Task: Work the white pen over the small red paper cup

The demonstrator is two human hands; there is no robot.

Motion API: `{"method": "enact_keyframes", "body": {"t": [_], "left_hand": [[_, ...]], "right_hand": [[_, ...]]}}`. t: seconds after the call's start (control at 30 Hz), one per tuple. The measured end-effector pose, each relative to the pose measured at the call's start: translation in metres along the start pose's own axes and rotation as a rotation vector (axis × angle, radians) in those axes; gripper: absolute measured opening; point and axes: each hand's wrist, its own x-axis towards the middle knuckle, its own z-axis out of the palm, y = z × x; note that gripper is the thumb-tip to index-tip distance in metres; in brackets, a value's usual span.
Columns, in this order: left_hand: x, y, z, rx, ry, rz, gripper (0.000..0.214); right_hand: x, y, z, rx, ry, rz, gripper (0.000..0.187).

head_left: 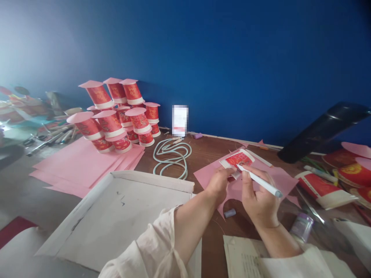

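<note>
My left hand (219, 182) pinches a red patterned card (238, 158) with a white border and holds it down on a pink paper sheet (278, 178). My right hand (256, 195) grips a white pen (261, 182) whose tip touches the card's lower edge. Both hands are closed, just right of the middle of the brown table (203, 154). A small lavender cap (230, 212) lies on the table just below my hands.
A pile of red paper cups with pink lids (116, 116) stands at the back left on pink sheets (78, 164). A pale coiled cable (172, 156), a white tray (121, 216), a black tube (324, 131), loose red cups (324, 189), a small jar (302, 227) surround me.
</note>
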Motion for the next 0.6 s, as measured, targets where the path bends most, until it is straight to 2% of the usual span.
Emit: {"method": "enact_keyframes", "body": {"t": [0.33,0.47,0.6], "left_hand": [[-0.002,0.003,0.003,-0.047,0.033,-0.036,0.011],[-0.001,0.008,0.003,-0.162,0.082,-0.148,0.017],[0.002,0.011,-0.002,-0.272,0.114,-0.200,0.017]], "right_hand": [[-0.001,-0.001,-0.001,0.009,0.001,-0.003,0.020],[-0.001,0.000,-0.002,0.035,0.041,0.003,0.021],[-0.003,0.004,-0.001,0.038,0.063,0.089,0.021]]}}
